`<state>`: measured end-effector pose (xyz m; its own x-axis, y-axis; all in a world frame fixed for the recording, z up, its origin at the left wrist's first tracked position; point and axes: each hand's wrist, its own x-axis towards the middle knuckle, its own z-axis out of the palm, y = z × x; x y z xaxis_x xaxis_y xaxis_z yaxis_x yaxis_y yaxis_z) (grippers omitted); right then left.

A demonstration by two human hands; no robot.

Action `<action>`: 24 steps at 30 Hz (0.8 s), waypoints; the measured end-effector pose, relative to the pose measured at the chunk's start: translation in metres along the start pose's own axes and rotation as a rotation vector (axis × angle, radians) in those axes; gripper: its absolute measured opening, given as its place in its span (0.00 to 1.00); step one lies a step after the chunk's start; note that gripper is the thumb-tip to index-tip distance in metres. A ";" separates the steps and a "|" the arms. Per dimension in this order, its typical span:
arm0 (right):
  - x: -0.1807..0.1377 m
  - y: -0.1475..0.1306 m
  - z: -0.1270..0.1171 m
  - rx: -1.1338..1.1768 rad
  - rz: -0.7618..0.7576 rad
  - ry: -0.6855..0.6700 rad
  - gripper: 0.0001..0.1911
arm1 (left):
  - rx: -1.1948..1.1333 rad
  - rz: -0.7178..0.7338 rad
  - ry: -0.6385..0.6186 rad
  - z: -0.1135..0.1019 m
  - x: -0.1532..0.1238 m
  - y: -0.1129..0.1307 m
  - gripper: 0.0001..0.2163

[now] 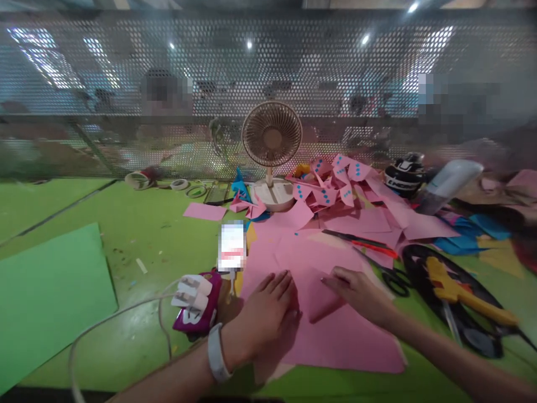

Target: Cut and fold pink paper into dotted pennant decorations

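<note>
My left hand (264,313) lies flat with fingers stretched out on a pink paper sheet (335,341), a white band on its wrist. My right hand (361,294) presses its fingers on a folded triangular flap (319,296) of the same pink paper, fingers extended and close together. The sheet lies on a green table (138,246) among more pink sheets. Neither hand grips anything.
A small fan (272,140) stands behind a pile of folded pink paper pieces with blue dots (331,184). Scissors (390,274), a yellow glue gun (465,291), a phone (232,246), a purple power strip with plugs (197,305), tape rolls (180,184) and a green sheet (46,291) lie around. A perforated metal screen backs the table.
</note>
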<state>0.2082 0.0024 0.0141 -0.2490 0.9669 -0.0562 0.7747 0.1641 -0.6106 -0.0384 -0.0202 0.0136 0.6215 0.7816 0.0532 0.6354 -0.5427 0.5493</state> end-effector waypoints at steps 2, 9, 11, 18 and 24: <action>0.004 -0.001 -0.001 -0.025 0.000 -0.019 0.22 | 0.043 0.010 -0.020 0.001 -0.001 0.000 0.23; 0.017 -0.005 0.006 -0.148 -0.025 -0.028 0.18 | 0.113 0.049 -0.042 -0.008 0.000 0.000 0.24; 0.017 -0.004 0.009 -0.178 -0.037 -0.022 0.17 | 0.132 0.003 -0.029 -0.009 -0.002 0.003 0.24; 0.019 0.003 0.015 -0.254 -0.084 -0.011 0.16 | 0.130 0.040 0.021 -0.011 -0.001 0.008 0.28; 0.021 -0.003 0.017 -0.295 -0.121 0.003 0.16 | 0.071 0.159 -0.149 -0.006 0.000 -0.001 0.36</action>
<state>0.1906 0.0191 0.0015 -0.3488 0.9372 0.0055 0.8746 0.3275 -0.3576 -0.0415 -0.0177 0.0179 0.7741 0.6330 0.0078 0.5511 -0.6798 0.4839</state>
